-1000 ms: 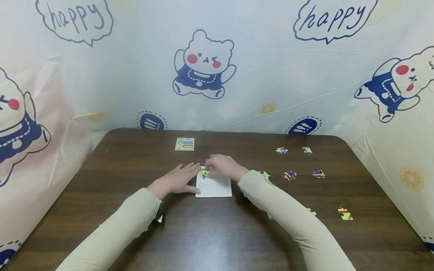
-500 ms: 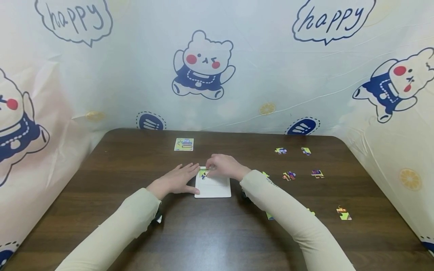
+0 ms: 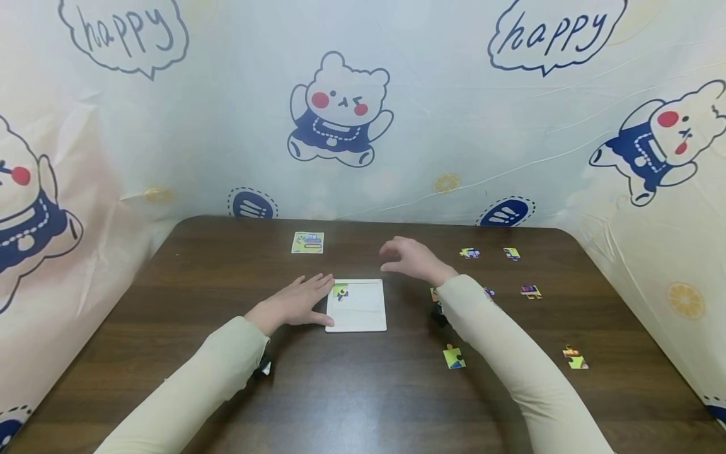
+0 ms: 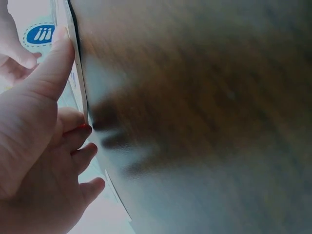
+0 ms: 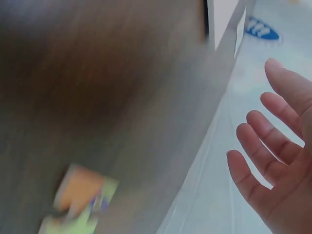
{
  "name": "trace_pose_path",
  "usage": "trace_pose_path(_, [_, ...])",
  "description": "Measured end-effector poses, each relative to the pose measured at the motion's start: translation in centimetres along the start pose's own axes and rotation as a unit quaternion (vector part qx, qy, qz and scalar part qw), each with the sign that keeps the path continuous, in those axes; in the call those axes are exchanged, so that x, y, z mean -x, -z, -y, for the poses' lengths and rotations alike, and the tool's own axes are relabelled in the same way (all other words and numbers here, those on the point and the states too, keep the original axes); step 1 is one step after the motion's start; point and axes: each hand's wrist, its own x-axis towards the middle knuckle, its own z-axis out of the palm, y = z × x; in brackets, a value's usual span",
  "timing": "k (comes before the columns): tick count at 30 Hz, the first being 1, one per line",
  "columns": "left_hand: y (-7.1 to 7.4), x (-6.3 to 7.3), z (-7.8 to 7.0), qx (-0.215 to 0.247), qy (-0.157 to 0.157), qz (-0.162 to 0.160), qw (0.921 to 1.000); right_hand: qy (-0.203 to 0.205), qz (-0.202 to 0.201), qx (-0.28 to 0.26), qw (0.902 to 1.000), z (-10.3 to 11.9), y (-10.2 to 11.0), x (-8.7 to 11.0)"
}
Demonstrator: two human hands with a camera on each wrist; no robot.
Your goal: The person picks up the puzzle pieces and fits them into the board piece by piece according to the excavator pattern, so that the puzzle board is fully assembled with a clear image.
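Observation:
A white square puzzle tray lies mid-table, with one green puzzle piece in its far left corner. My left hand rests at the tray's left edge, fingers straight and thumb at the near corner. In the left wrist view, that thumb lies along the tray's rim. Beyond the tray's far right corner, my right hand is raised, its fingers loosely bent. The right wrist view shows this hand with spread fingers and nothing in them. A blurred orange and green piece lies below it.
A small square picture card lies behind the tray. Several loose pieces are spread on the right, such as a green piece, a two-part piece and a yellow-blue piece. My right sleeve covers others. A printed curtain hangs behind.
My right hand has let go of the green piece at the tray's far left corner and moved up and right, away from the tray. The left hand has not moved.

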Motion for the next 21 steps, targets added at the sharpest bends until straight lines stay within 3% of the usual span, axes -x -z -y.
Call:
trace_pose_path(15, [0.2, 0.3, -0.1, 0.001, -0.010, -0.004, 0.9999, -0.074, -0.043, -0.071, 0.9938, -9.8, 4.4, 3.3])
trace_pose_path(21, [0.1, 0.3, 0.0, 0.001, -0.014, -0.005, 0.9999, -0.119, -0.046, -0.063, 0.9898, -12.9, 5.2, 4.7])
